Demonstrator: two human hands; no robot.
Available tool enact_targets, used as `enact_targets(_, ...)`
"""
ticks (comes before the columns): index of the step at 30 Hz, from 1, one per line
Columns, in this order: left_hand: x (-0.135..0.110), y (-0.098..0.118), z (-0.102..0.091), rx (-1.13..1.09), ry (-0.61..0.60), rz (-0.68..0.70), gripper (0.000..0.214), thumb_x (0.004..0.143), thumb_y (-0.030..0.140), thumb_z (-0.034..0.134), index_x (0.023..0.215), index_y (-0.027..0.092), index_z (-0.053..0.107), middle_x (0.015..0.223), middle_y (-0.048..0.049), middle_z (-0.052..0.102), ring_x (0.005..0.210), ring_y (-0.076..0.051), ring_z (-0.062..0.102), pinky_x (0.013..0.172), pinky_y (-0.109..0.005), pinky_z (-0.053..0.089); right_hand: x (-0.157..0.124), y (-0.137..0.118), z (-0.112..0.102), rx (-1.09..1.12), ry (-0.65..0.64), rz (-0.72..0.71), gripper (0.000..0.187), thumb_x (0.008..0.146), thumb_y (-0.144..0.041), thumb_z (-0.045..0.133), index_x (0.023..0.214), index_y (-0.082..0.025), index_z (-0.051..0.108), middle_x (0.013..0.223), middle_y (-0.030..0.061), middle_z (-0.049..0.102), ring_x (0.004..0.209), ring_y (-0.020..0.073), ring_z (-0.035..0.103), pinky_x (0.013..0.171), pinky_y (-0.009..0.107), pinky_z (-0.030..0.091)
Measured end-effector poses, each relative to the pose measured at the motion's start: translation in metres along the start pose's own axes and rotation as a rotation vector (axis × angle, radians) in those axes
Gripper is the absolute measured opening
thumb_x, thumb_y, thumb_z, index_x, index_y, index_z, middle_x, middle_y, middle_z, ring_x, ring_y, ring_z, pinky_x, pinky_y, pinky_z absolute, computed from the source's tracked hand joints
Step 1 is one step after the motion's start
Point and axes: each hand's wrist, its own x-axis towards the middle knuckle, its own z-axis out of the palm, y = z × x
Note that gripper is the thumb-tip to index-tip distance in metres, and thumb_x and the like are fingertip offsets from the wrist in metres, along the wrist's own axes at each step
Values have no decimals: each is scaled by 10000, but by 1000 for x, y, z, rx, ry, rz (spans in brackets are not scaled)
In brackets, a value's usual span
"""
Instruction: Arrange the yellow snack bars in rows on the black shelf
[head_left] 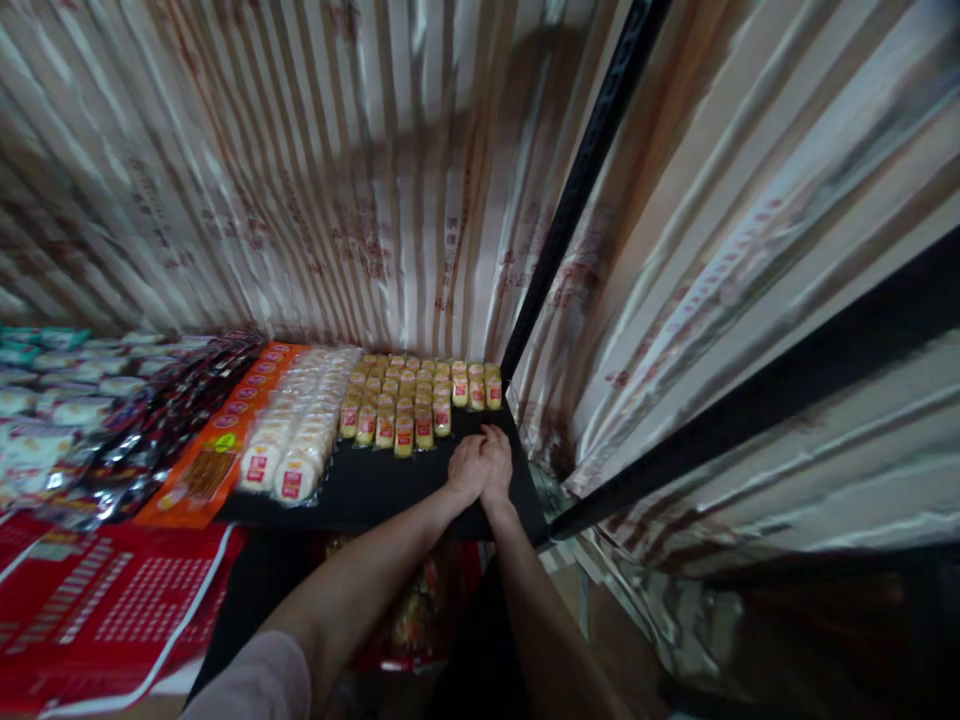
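Observation:
My left hand [466,468] and my right hand [496,466] meet side by side over the right part of a black shelf [367,488], their inner edges touching. The fingers of both look curled together; anything between them is hidden from me. Just beyond and to the left stand rows of small, clear-wrapped yellow cakes [404,434] with red labels, packed closely. The front edge of these rows is uneven, and a few cakes [476,388] sit near the back right corner post.
Left of the cakes lie round white wrapped biscuits [295,474], an orange packet [225,440], dark shiny packets [165,420] and white packets [71,410]. A black post [574,200] and a slanting black bar [750,410] frame the right side. Printed plastic sheeting [360,180] hangs behind.

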Motion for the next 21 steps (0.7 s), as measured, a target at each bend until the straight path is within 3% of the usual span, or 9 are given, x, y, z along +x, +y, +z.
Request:
enact_targets(4,-29,-16,-11,188,13,82,364,829,217,326,1077,127,576,1153,-128,569,1106,-216,490,997,-322,336,-26,-12,-4,49,-49,-41,403,741,-212,389,1097,-112,549,1167,142,504,1107,202,452,943,361,393)
enact_targets(10,-90,-43,-31,154,103,189,320,839,226,328,1062,177,552,1105,-92,560,1062,-193,480,986,-310,332,-85,-39,-10,248,-96,-75,377,762,-241,352,1068,-132,543,1071,109,563,1016,185,516,937,356,403)
enact_targets(12,-115,-55,-41,117,71,221,305,829,223,355,1067,177,540,1097,-102,549,1070,-207,467,985,-329,332,-112,-49,-10,279,-138,-49,354,769,-236,349,1046,-153,554,1018,91,587,963,182,541,912,348,420)
enact_targets(17,-166,-96,-67,108,60,162,278,849,248,311,1009,178,528,1015,-91,543,975,-204,488,913,-359,386,-170,-71,-2,285,-350,-45,334,778,-212,333,977,-191,600,957,66,621,931,189,555,874,345,440)
enact_targets(21,-178,-124,-80,147,162,54,289,879,292,272,916,189,540,938,-87,549,925,-196,495,896,-346,394,-186,-85,10,291,-515,-81,338,795,-207,314,927,-211,624,959,63,636,939,181,563,889,323,432)
